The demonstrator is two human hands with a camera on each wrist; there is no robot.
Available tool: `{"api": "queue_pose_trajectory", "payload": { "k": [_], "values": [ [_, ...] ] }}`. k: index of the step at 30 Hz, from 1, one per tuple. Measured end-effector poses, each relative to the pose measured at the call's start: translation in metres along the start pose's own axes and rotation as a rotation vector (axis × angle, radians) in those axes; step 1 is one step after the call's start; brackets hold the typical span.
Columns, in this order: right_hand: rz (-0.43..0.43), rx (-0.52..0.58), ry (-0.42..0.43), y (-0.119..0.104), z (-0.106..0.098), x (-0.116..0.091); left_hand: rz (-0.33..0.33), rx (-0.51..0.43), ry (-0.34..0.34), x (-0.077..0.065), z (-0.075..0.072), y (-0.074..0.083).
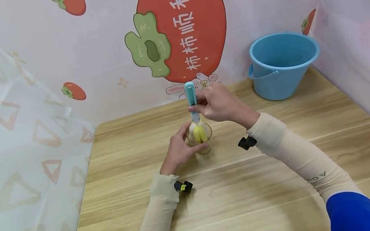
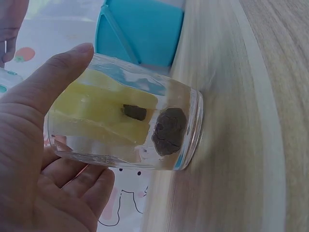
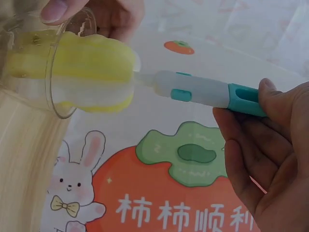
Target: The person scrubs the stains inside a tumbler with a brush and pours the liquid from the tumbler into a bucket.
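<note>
My left hand holds a clear drinking glass around its side, thumb on one side and fingers on the other. The glass stands upright on the wooden table. A dark brown patch shows near its bottom, and a smaller dark piece lies against the sponge. My right hand pinches the white and teal handle of a sponge cup brush from above. Its yellow and white sponge head is partly inside the glass, with the upper end sticking out over the rim.
A light blue bucket with its handle hanging down stands at the table's back right. The wooden table meets a printed cloth backdrop behind, with more cloth at both sides. Each wrist carries a small black camera.
</note>
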State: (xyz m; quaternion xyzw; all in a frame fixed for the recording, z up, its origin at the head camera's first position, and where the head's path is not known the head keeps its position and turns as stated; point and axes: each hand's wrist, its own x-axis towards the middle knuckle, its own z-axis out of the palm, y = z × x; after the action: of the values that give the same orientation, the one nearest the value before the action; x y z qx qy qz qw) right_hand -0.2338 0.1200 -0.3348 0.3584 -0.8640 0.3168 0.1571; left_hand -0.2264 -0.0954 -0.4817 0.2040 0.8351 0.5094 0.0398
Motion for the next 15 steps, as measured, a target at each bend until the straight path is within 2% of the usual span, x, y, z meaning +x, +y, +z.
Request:
{"api": "queue_pose_trajectory", "payload": {
  "k": [5,15],
  "values": [
    [0.045,0.006,-0.055,0.0,-0.003,-0.0022,-0.018,0.013,-0.009,-0.0003,-0.0005,0.0016],
    [0.038,-0.004,-0.031,0.0051,0.0059,-0.0049,-0.031,0.011,-0.006,-0.001,-0.0009,0.0058]
  ]
}}
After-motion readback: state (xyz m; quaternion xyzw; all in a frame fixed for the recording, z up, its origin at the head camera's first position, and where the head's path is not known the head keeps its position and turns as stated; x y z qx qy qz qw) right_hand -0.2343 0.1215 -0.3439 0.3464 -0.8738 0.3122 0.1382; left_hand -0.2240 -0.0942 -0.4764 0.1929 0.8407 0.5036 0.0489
